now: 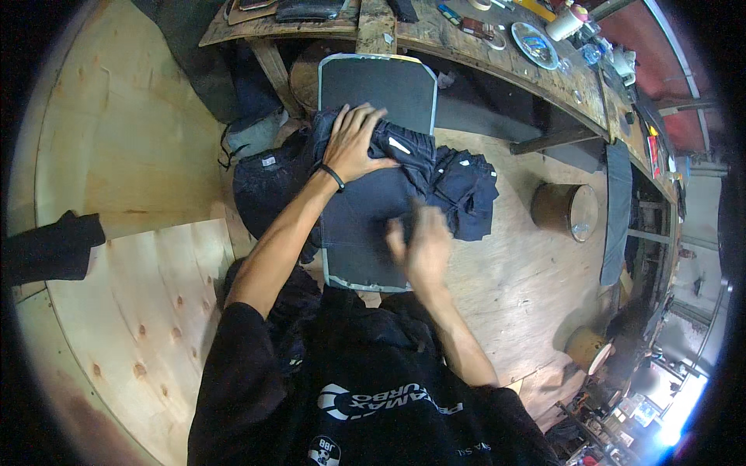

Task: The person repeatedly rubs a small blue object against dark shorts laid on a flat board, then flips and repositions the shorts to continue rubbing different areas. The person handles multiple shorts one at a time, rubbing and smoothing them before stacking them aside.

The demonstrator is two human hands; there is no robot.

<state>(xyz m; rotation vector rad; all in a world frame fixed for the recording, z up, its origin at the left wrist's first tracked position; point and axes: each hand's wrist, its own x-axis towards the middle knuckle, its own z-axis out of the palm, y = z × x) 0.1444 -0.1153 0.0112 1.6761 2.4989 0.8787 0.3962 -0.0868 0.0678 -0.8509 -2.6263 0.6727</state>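
A dark navy garment [365, 210] with a gathered waistband and a white label lies folded across a dark board [377, 85] with pale edges. My left hand [353, 147] rests flat on the garment near its waistband, fingers stretched and thumb out to the side. Lower down, over the right part of the cloth, my right hand [423, 241] is smeared by motion; its thumb and fingers look apart, with nothing visible between them. More dark cloth [466, 190] with a white label lies bunched right of the board. Another dark garment [268, 179] lies to the left.
A wooden workbench [466, 54] runs along the far side, bearing a plate [535, 45], a white bottle [567, 22] and small items. Two round stools or drums [563, 211] stand on the right. Plywood sheets [148, 303] lie on the left, with a dark cloth [54, 248] over them.
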